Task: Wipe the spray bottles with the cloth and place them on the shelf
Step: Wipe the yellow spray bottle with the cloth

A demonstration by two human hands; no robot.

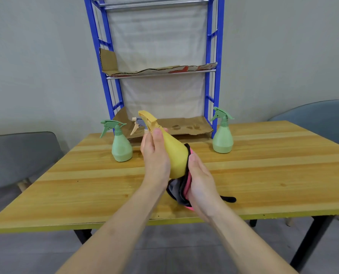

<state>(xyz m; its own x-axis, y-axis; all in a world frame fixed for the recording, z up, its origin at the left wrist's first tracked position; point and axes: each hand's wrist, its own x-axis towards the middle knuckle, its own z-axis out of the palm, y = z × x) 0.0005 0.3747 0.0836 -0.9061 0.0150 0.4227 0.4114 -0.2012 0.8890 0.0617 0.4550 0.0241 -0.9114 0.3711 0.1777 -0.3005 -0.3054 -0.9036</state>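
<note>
"Where is the yellow spray bottle (175, 155)?"

"Held above the surface (65, 184), tilted, with its base toward the camera and its trigger head pointing up and away. The left hand (154, 155) grips it by the neck."

"And the cloth (179, 187)?"

"It is dark grey and black with a pink edge, bunched against the bottle's base and right side. The right hand (201, 180) holds it there, and a black tail sticks out to the right."

"The others?"

"The left green bottle (121, 147) and the right green bottle (223, 139) stand upright on the surface, one by each front post of the shelf (218, 56). The shelf has a blue frame, and its tiers are lined with cardboard (184, 125)."
</note>
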